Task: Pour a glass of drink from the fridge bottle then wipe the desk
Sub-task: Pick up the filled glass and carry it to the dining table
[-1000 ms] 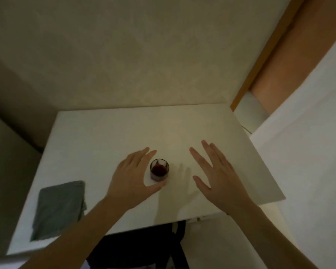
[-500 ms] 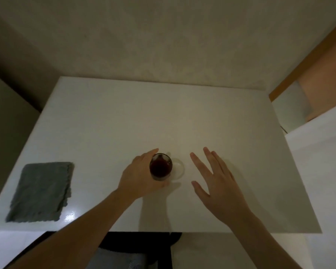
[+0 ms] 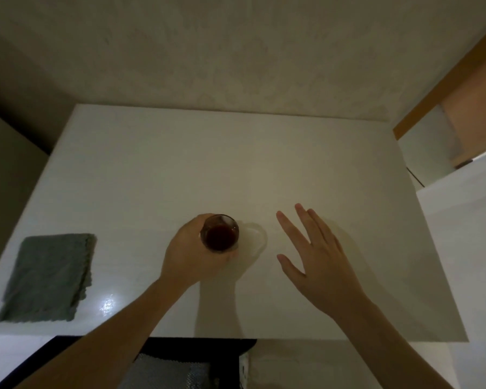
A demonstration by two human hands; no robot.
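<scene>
A small glass (image 3: 220,233) with dark red drink in it is at the middle of the white desk (image 3: 208,164). My left hand (image 3: 191,254) is wrapped around the glass from its left side. Whether the glass is lifted or still rests on the desk I cannot tell. A faint round mark on the desk lies just to the right of the glass. My right hand (image 3: 317,254) hovers open to the right of the glass, fingers spread, holding nothing. A folded grey cloth (image 3: 49,276) lies flat near the desk's front left corner. No bottle is in view.
The desk stands against a pale wall at the back. A dark chair (image 3: 180,363) with a grey cushion is tucked under the front edge. A white surface (image 3: 466,248) and an orange door frame (image 3: 443,80) are at the right.
My left hand has closed around the glass, which it only touched before. The view has shifted so the desk looks larger and squarer. My right hand stays open beside it.
</scene>
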